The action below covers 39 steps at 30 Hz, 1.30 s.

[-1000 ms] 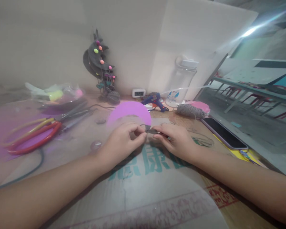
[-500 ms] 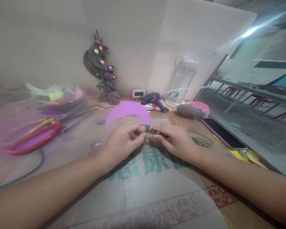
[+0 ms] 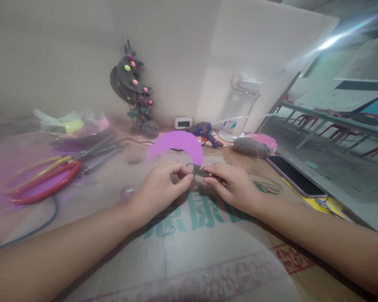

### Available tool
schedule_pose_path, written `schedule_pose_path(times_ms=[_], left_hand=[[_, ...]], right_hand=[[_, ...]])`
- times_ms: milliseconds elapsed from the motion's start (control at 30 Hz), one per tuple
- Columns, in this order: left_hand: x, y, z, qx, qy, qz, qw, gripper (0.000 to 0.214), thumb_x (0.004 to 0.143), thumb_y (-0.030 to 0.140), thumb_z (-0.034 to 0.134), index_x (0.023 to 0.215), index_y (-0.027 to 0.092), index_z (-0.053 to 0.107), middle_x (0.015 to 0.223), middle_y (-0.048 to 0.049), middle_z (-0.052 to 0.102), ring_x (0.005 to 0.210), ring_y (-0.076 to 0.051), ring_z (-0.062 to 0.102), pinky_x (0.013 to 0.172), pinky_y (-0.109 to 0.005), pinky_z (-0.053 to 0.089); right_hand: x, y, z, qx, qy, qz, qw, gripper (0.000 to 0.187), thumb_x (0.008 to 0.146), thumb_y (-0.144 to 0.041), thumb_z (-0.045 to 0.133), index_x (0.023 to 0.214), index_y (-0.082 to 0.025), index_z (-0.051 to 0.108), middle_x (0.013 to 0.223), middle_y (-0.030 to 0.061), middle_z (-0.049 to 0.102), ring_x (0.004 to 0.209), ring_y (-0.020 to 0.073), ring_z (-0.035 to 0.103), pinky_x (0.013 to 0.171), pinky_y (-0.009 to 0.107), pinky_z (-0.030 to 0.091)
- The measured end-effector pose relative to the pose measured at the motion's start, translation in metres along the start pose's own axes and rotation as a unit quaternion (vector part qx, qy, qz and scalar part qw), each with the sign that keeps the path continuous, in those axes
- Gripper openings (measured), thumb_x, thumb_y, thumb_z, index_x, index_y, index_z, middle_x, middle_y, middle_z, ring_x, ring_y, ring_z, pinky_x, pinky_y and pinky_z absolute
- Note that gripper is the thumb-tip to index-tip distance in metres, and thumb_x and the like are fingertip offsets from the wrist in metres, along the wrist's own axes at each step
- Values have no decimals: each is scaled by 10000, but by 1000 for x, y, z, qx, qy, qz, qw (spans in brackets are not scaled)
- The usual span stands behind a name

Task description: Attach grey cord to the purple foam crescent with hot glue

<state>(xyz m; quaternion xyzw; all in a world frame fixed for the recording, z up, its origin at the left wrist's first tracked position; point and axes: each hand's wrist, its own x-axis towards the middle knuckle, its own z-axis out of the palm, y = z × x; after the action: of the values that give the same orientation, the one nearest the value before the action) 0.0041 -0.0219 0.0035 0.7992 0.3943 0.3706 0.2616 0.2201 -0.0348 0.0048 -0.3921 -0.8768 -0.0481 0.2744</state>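
Note:
A purple crescent-shaped cutout (image 3: 179,140) stands up between my hands, its near end wrapped in dark grey yarn (image 3: 196,169). My right hand (image 3: 231,180) is closed, thumb and fingers pinching that grey-wrapped end; part of it is hidden inside the fingers. My left hand (image 3: 164,184) is closed in a pinch just left of the wrapping, on what looks like a thin strand of the grey yarn that makes a small loop above the fingertips.
Red-handled scissors (image 3: 63,180) lie left. Behind stand a decorated grey crescent ornament (image 3: 126,79), a small digital clock (image 3: 183,123), a blue glue gun (image 3: 204,133) and a clear bottle (image 3: 239,109). A grey yarn bundle (image 3: 252,147) and a phone (image 3: 297,176) lie right.
The purple crescent has shifted slightly right and tipped clockwise, and more of the grey-wrapped end shows between my fingertips. My hands have stayed almost in place.

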Motion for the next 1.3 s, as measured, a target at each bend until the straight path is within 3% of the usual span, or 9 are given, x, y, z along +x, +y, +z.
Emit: schedule_pose_path(times_ms=[367,833,1033,1300], left_hand=[[-2,3,-1,4,5,-4,1000,136,820,240,536,733,195,631,773,5,672,775,-163,604,739,-282,451],[-1,0,0,-17,9,10,1000,170,848,270,535,731,190,628,766,13,669,764,-150,599,750,-273,450],[-1,1,-2,-27,-2,11,1000,167,845,256,506,725,196,606,784,11,665,793,-156,602,776,-282,452],[-1,1,-1,-32,-4,15,999,147,828,231,507,718,212,602,777,9,661,794,-159,598,786,-289,453]], right_hand=[[-1,4,2,-36,18,-18,999,323,952,-362,453,1077,-140,651,723,40,630,636,143,552,614,249,394],[-1,3,2,-17,14,1,1000,309,946,-348,461,1055,-137,658,810,69,695,704,160,608,643,267,430],[0,1,1,38,-5,49,998,280,931,-336,488,1073,-176,668,925,71,721,781,166,643,691,277,474],[2,1,2,101,-5,58,993,239,915,-301,523,1024,-177,695,877,54,723,766,156,650,687,260,480]])
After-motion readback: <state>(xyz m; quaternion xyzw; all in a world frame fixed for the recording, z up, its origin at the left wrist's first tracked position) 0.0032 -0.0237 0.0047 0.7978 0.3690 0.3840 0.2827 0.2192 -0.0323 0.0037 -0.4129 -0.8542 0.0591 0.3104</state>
